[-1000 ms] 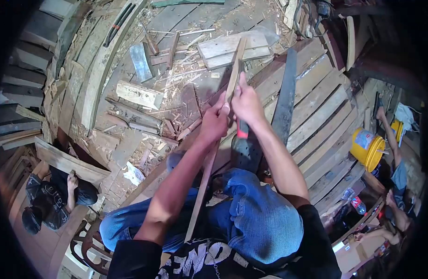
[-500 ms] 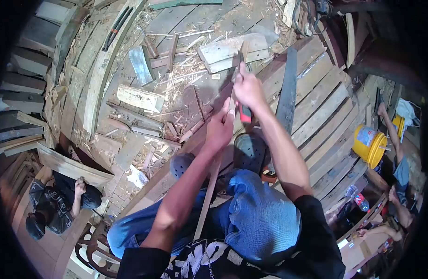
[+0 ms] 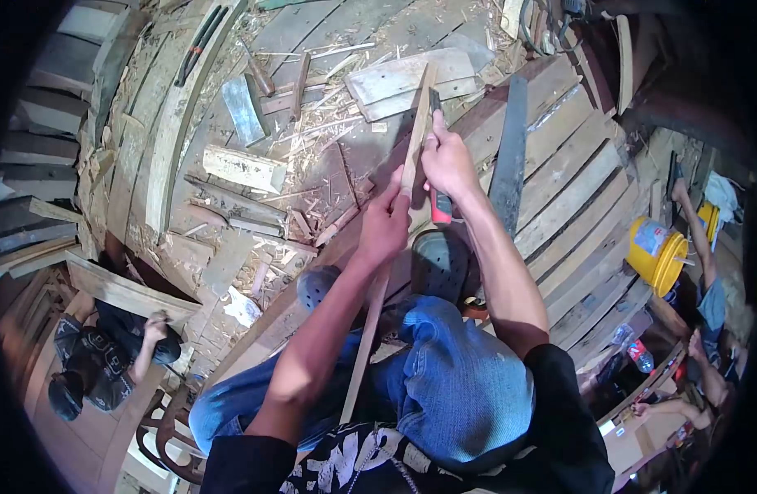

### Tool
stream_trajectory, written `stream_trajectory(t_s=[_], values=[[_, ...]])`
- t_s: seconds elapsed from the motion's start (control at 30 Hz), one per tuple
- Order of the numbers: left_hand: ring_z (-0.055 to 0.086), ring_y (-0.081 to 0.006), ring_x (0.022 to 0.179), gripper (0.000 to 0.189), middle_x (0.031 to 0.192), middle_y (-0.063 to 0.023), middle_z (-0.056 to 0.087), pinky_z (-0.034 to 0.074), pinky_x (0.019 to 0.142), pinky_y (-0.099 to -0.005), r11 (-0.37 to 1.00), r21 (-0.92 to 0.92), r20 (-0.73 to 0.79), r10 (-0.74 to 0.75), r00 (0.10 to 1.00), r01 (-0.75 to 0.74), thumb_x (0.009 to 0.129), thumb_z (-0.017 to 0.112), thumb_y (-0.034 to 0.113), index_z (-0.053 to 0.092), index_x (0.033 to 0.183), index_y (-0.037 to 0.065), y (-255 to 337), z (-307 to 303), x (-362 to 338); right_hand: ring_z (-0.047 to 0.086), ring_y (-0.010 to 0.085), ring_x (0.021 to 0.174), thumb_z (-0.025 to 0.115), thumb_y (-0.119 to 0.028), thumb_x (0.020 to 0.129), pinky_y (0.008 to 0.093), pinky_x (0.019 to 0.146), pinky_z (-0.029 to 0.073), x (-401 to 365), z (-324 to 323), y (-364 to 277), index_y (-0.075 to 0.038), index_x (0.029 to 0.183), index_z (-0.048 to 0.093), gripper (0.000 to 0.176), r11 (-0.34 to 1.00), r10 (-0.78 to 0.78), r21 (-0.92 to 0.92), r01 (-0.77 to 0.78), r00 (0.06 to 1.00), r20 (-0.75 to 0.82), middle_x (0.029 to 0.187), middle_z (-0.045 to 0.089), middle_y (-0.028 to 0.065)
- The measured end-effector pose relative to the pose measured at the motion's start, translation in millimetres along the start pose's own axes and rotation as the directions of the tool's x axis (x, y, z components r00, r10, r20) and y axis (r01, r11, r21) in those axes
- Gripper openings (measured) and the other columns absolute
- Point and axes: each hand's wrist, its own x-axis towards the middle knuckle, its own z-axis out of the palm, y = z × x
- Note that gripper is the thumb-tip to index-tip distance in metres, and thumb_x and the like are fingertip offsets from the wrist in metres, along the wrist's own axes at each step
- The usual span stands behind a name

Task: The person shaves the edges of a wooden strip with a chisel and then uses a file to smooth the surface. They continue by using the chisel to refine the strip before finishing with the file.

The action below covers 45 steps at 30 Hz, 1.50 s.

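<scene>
A long, thin wooden strip [image 3: 417, 123] runs from between my legs up past both hands, its far end above the planks. My left hand [image 3: 386, 224] is closed around the strip at about its middle. My right hand [image 3: 450, 166] is closed on a red-and-black utility knife [image 3: 440, 207], held along the right side of the strip. The knife's red butt points toward me and its black front end lies beside the wood. Its blade cannot be made out.
Wood shavings and offcuts, including a pale block [image 3: 245, 169], litter the floor. A dark flat bar [image 3: 507, 156] lies to the right, long-handled pliers [image 3: 201, 45] at upper left. A yellow bucket [image 3: 656, 255] stands right. Another person [image 3: 98, 358] sits at left with a curved board [image 3: 131, 290].
My right hand and the knife have moved slightly right and down, so more of the strip's upper end shows. My left hand still grips the strip.
</scene>
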Motion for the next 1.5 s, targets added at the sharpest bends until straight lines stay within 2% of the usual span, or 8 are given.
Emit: stream_trajectory(t_s=[0.37, 0.53, 0.67, 0.87, 1.23, 1.27, 1.43, 1.5], values=[[0.041, -0.0039, 0.052, 0.044, 0.06, 0.0044, 0.045, 0.037, 0.047, -0.0225, 0.999, 0.042, 0.002, 0.005, 1.0, -0.005, 0.096, 0.045, 0.022, 0.039, 0.139, 0.017, 1, 0, -4, 0.064, 0.027, 0.052, 0.037, -0.013, 0.089, 0.0384, 0.058, 0.054, 1, 3, 1, 0.009, 0.133, 0.035, 0.049, 1.0, -0.025, 0.018, 0.025, 1.0, 0.0, 0.066, 0.063, 0.0219], [0.041, -0.004, 0.052, 0.045, 0.06, 0.0031, 0.046, 0.038, 0.048, -0.0228, 1.0, -0.025, 0.014, 0.018, 1.0, -0.017, 0.095, 0.046, 0.023, 0.04, 0.139, 0.017, 5, 0, -6, 0.066, 0.0299, 0.059, 0.037, -0.013, 0.087, 0.0397, 0.064, 0.054, 15, 6, 12, 0.008, 0.134, 0.032, 0.052, 0.969, -0.22, -0.136, 0.208, 0.973, -0.077, 0.07, 0.064, 0.0237], [0.041, -0.0037, 0.052, 0.045, 0.061, 0.0033, 0.045, 0.037, 0.048, -0.0228, 0.999, 0.037, -0.007, 0.024, 1.0, -0.024, 0.095, 0.046, 0.023, 0.04, 0.139, 0.018, -2, 1, -1, 0.066, 0.031, 0.061, 0.038, -0.015, 0.088, 0.0388, 0.066, 0.054, 31, 0, 7, 0.008, 0.134, 0.034, 0.052, 0.998, -0.041, -0.056, 0.04, 0.999, -0.02, 0.077, 0.065, 0.0238], [0.042, -0.0046, 0.05, 0.043, 0.058, 0.0031, 0.046, 0.037, 0.047, -0.024, 0.996, 0.026, -0.013, 0.089, 0.996, -0.089, 0.094, 0.047, 0.022, 0.043, 0.137, 0.015, -13, 1, 1, 0.061, 0.0386, 0.092, 0.038, -0.016, 0.086, 0.0433, 0.086, 0.047, 50, 10, 31, 0.009, 0.133, 0.036, 0.053, 0.984, -0.149, -0.111, 0.143, 0.988, -0.051, 0.096, 0.062, 0.0289], [0.042, -0.004, 0.05, 0.043, 0.056, 0.004, 0.045, 0.037, 0.046, -0.0242, 0.999, -0.041, -0.03, -0.002, 1.0, 0.0, 0.094, 0.048, 0.023, 0.043, 0.136, 0.012, -9, 2, 0, 0.067, 0.0316, 0.068, 0.038, -0.016, 0.084, 0.0388, 0.071, 0.053, 99, -18, 4, 0.005, 0.132, 0.04, 0.052, 0.933, -0.181, -0.321, 0.161, 0.983, -0.031, 0.087, 0.064, 0.026], [0.042, -0.004, 0.05, 0.043, 0.056, 0.004, 0.045, 0.037, 0.046, -0.0242, 0.999, -0.035, -0.03, -0.007, 1.0, 0.006, 0.094, 0.048, 0.023, 0.043, 0.136, 0.012, -7, 1, -2, 0.067, 0.0301, 0.063, 0.039, -0.015, 0.084, 0.0382, 0.066, 0.054, 107, -27, 2, 0.0, 0.133, 0.041, 0.051, 0.984, -0.015, -0.176, 0.026, 0.998, 0.064, 0.081, 0.065, 0.024], [0.042, -0.0033, 0.05, 0.044, 0.058, 0.0044, 0.044, 0.036, 0.045, -0.0225, 0.999, -0.045, -0.03, -0.008, 1.0, 0.007, 0.095, 0.048, 0.025, 0.043, 0.137, 0.014, -8, 3, 0, 0.065, 0.0249, 0.052, 0.04, -0.022, 0.091, 0.0359, 0.057, 0.053, 74, -29, 15, -0.004, 0.136, 0.039, 0.049, 0.999, -0.004, 0.031, 0.012, 0.97, -0.241, 0.071, 0.065, 0.0195], [0.042, -0.0039, 0.048, 0.043, 0.058, 0.0041, 0.045, 0.036, 0.044, -0.0228, 0.998, -0.057, -0.032, -0.033, 0.999, 0.031, 0.095, 0.048, 0.025, 0.044, 0.136, 0.014, -9, 3, 1, 0.064, 0.023, 0.051, 0.041, -0.022, 0.092, 0.0349, 0.055, 0.053, 54, -32, 26, -0.005, 0.137, 0.038, 0.048, 0.996, -0.013, 0.089, 0.029, 0.984, -0.177, 0.068, 0.064, 0.0175]])
